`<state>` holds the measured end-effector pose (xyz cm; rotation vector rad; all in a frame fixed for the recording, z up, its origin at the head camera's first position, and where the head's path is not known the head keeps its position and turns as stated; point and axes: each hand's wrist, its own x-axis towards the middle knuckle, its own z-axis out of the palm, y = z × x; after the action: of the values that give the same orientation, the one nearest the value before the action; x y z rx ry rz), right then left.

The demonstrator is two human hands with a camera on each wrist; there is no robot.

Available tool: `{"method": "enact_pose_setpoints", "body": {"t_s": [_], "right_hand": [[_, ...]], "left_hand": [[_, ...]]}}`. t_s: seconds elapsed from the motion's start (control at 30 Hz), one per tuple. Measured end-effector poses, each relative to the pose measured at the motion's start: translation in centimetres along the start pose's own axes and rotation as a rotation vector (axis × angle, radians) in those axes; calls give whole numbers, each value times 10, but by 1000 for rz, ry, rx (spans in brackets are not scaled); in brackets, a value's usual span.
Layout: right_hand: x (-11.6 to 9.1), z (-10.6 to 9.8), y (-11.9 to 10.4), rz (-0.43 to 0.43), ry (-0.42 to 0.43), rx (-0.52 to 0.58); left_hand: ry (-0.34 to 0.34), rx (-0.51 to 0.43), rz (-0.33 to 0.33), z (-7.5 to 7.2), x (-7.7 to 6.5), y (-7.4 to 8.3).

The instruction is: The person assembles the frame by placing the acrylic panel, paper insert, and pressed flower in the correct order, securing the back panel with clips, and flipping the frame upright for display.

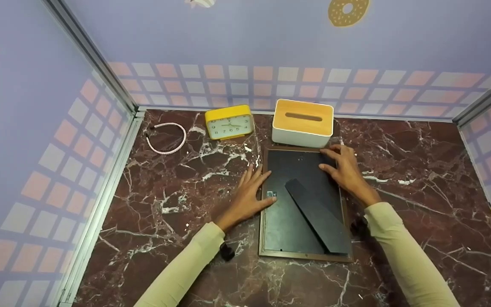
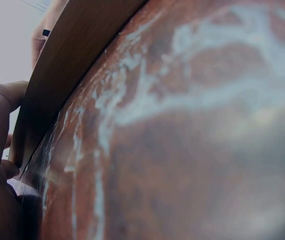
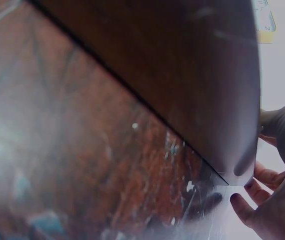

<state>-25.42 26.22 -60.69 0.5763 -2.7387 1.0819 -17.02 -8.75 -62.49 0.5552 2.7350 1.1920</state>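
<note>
A picture frame with a brown wooden rim lies face down on the marble-patterned table, its black back and slanting easel leg facing up. My left hand rests along its left edge, thumb over the back panel and fingers stretched up the outer side. At the far right corner is my right hand, its thumb on the back and its index fingertip at the top rim. Seen low from the left wrist, the frame's brown side stands against the tabletop. The right wrist view shows several loosely bent fingers at the far corner.
A tissue box with a wooden lid stands right behind the frame's top edge. Left of it are a yellow alarm clock and a pale headband. Patterned panels with metal edging enclose the table at the back and sides.
</note>
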Motion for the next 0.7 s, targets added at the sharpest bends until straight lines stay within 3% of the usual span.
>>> {"method": "enact_pose_setpoints", "body": {"t_s": [0.33, 0.7], "right_hand": [[1, -3, -1, -16, -8, 7], [4, -1, 0, -62, 26, 3]], "left_hand": [[-1, -29, 29, 0, 2, -1], [0, -41, 7, 1, 1, -2]]}}
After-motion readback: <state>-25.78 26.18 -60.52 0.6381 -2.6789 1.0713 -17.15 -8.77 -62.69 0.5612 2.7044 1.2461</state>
